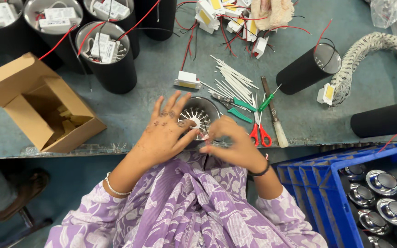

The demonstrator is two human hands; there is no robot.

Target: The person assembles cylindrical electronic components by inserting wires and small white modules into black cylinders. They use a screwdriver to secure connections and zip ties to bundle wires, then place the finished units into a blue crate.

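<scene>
Standing at the table's [161, 82] near edge, the black cylindrical lamp housing [199, 115] shows its finned silver inside between both hands. Left hand [166, 133], fingers spread, presses its left rim; right hand [235, 144], fingers curled together, touches its right rim.

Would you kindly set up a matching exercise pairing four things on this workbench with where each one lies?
Things:
1. cardboard box
2. scissors
3. blue crate
4. finned metal housing

Places:
A. lower right, holding shiny-capped black cylinders
B. between the left hand and right hand
C. open, at the bench's left edge
D. just right of the hands, red handles toward the person

Pairs: 1-C, 2-D, 3-A, 4-B
</scene>
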